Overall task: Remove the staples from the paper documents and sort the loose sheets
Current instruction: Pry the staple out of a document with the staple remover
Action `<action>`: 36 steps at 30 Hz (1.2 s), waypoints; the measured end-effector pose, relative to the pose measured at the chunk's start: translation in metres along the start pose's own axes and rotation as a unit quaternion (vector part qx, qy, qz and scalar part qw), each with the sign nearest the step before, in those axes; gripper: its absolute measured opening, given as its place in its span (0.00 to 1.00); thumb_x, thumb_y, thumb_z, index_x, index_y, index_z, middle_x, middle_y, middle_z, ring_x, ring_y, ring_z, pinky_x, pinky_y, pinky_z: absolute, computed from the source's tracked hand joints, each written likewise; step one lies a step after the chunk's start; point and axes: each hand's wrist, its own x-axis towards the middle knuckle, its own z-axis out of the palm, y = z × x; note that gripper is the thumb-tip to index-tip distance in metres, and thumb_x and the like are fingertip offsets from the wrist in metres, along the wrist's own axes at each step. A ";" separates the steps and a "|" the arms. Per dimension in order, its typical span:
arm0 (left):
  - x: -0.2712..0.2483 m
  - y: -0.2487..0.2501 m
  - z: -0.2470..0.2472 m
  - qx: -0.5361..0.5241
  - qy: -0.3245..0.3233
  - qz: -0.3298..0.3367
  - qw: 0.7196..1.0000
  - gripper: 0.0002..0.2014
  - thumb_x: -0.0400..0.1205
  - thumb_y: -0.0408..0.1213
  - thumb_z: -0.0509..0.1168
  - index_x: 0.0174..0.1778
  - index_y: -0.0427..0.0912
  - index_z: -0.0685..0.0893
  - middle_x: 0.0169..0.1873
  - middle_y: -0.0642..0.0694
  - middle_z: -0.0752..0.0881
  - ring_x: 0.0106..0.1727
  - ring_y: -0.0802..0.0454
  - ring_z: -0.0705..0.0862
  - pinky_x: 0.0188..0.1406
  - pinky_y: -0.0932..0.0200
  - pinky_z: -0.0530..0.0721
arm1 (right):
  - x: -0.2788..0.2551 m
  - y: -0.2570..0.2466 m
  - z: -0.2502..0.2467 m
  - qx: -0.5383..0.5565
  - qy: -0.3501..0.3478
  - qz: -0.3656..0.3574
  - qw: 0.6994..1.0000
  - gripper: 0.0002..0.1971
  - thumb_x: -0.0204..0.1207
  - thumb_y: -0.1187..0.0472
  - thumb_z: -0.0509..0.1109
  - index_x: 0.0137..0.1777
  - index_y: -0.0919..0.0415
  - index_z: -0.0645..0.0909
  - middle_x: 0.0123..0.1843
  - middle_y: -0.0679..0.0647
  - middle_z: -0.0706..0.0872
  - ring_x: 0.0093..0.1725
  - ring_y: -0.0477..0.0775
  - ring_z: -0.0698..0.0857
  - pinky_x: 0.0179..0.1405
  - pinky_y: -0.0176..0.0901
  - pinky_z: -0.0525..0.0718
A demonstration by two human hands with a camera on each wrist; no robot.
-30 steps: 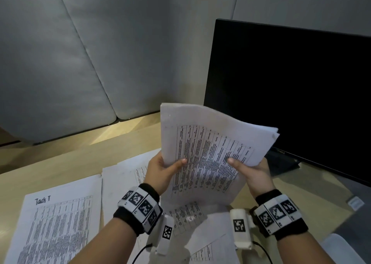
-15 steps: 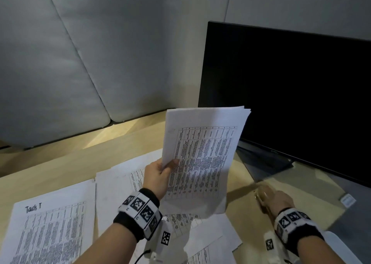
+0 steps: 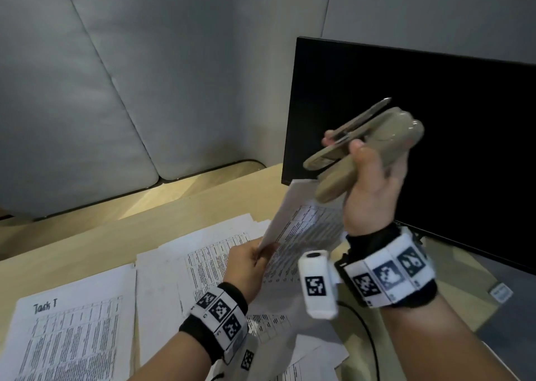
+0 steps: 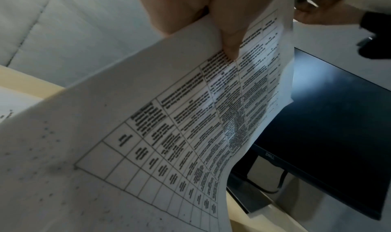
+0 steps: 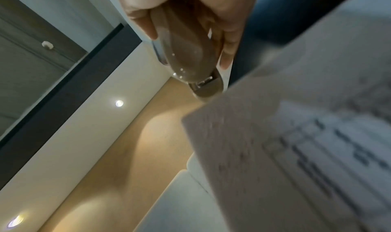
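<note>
At the far left of the table (image 3: pixel 87 235) lies a printed sheet headed "Task T" (image 3: pixel 69 340), flat and on its own. Just to its right sits a spread of other loose sheets (image 3: pixel 185 253), overlapping one another, and a few more lie fanned out nearer the person; these look already freed and laid down, though not squared into neat piles. Above them the left hand (image 3: pixel 246 267) pinches a stapled document (image 3: pixel 301 230) by its lower edge, thumb on the printed face and fingers behind, so the pages stand tilted up off the table. In the left wrist view the margin of its top page shows scattered small holes, but where a staple sits I cannot tell. Further right, the right hand (image 3: pixel 368 186) is clenched around a beige stapler (image 3: pixel 362 148), held in the air just above the document's top corner, with its metal part swung open away from the body. Behind it stands a dark monitor (image 3: pixel 435 137). As I judge it, the task is partway through: several sheets are loose, this document has yet to be unfastened, and the sorting of all the pages remains.
</note>
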 end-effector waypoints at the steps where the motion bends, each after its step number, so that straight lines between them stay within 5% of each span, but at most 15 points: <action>1: 0.000 0.001 0.000 0.002 0.002 0.005 1.000 0.20 0.80 0.36 0.67 0.20 0.54 0.76 0.09 0.57 0.69 0.15 0.62 0.66 0.18 0.70 0.62 | -0.004 0.003 0.005 0.007 -0.013 0.014 1.000 0.20 0.65 0.52 0.69 0.58 0.49 0.74 0.57 0.73 0.81 0.56 0.76 0.82 0.59 0.72 0.80; 4: -0.001 -0.001 -0.002 0.015 0.006 0.026 1.000 0.21 0.79 0.35 0.67 0.21 0.56 0.77 0.11 0.57 0.69 0.16 0.62 0.67 0.19 0.70 0.64 | -0.013 0.007 0.013 0.009 -0.008 0.032 0.999 0.18 0.64 0.52 0.69 0.55 0.49 0.74 0.49 0.62 0.82 0.51 0.77 0.82 0.54 0.68 0.83; 8: -0.001 -0.008 -0.002 0.035 0.004 0.055 0.998 0.23 0.79 0.34 0.67 0.19 0.58 0.74 0.11 0.58 0.71 0.17 0.62 0.69 0.20 0.70 0.64 | -0.014 0.013 0.016 0.006 -0.005 0.045 0.999 0.19 0.64 0.51 0.68 0.56 0.49 0.72 0.48 0.65 0.78 0.49 0.81 0.79 0.48 0.72 0.82; 14: -0.003 -0.019 0.001 0.064 -0.003 0.099 0.993 0.21 0.80 0.36 0.67 0.19 0.52 0.76 0.14 0.60 0.75 0.22 0.64 0.74 0.23 0.72 0.64 | -0.013 0.018 0.017 0.000 -0.006 0.029 1.000 0.20 0.64 0.51 0.68 0.53 0.59 0.73 0.40 0.55 0.82 0.36 0.59 0.84 0.33 0.44 0.85; 18: -0.003 -0.020 0.001 0.077 0.002 0.110 0.991 0.22 0.80 0.39 0.67 0.19 0.54 0.71 0.15 0.62 0.74 0.21 0.63 0.71 0.23 0.71 0.63 | -0.013 0.020 0.016 0.005 0.000 0.025 1.000 0.19 0.65 0.54 0.69 0.50 0.66 0.74 0.34 0.52 0.82 0.29 0.49 0.84 0.28 0.38 0.83; 21: -0.003 -0.019 0.001 0.070 0.002 0.111 0.991 0.13 0.77 0.46 0.63 0.27 0.46 0.79 0.15 0.58 0.73 0.22 0.61 0.71 0.25 0.63 0.67 | -0.014 0.022 0.017 -0.001 0.015 0.018 1.000 0.22 0.63 0.49 0.67 0.49 0.66 0.75 0.35 0.56 0.81 0.28 0.49 0.83 0.27 0.37 0.82; 25: -0.004 -0.016 0.002 0.059 0.007 0.112 0.992 0.11 0.77 0.44 0.64 0.35 0.42 0.87 0.26 0.40 0.86 0.30 0.42 0.84 0.31 0.51 0.78 | -0.011 0.023 0.017 -0.018 0.030 0.017 0.999 0.20 0.63 0.46 0.67 0.43 0.63 0.76 0.32 0.56 0.79 0.25 0.53 0.80 0.24 0.37 0.79; 29: -0.004 -0.016 -0.001 0.074 -0.031 0.121 0.989 0.05 0.77 0.41 0.64 0.44 0.51 0.85 0.28 0.44 0.87 0.31 0.49 0.84 0.30 0.59 0.77 | -0.007 0.023 0.017 -0.054 0.019 0.018 0.998 0.12 0.63 0.43 0.66 0.37 0.50 0.77 0.29 0.49 0.80 0.30 0.59 0.80 0.28 0.41 0.82; 31: -0.004 -0.020 -0.003 0.073 -0.038 0.093 0.992 0.11 0.79 0.35 0.66 0.30 0.47 0.84 0.22 0.46 0.83 0.28 0.54 0.81 0.27 0.64 0.73 | -0.008 0.022 0.015 -0.051 -0.010 0.017 0.998 0.14 0.64 0.45 0.67 0.39 0.55 0.76 0.31 0.51 0.81 0.31 0.58 0.82 0.30 0.42 0.82; 33: -0.004 -0.021 -0.005 0.066 -0.022 0.051 0.996 0.19 0.80 0.33 0.66 0.23 0.54 0.77 0.18 0.55 0.76 0.23 0.61 0.75 0.25 0.69 0.68 | -0.009 0.019 0.011 -0.035 -0.046 -0.008 0.998 0.11 0.68 0.51 0.69 0.42 0.58 0.76 0.32 0.46 0.84 0.32 0.48 0.84 0.32 0.37 0.83; 36: -0.005 -0.023 -0.011 0.050 0.005 -0.009 0.999 0.17 0.81 0.32 0.65 0.27 0.53 0.78 0.20 0.56 0.76 0.22 0.65 0.72 0.23 0.71 0.70 | -0.004 0.020 -0.012 -0.096 -0.005 -0.032 0.995 0.12 0.70 0.52 0.70 0.48 0.58 0.76 0.39 0.38 0.86 0.40 0.32 0.85 0.42 0.26 0.81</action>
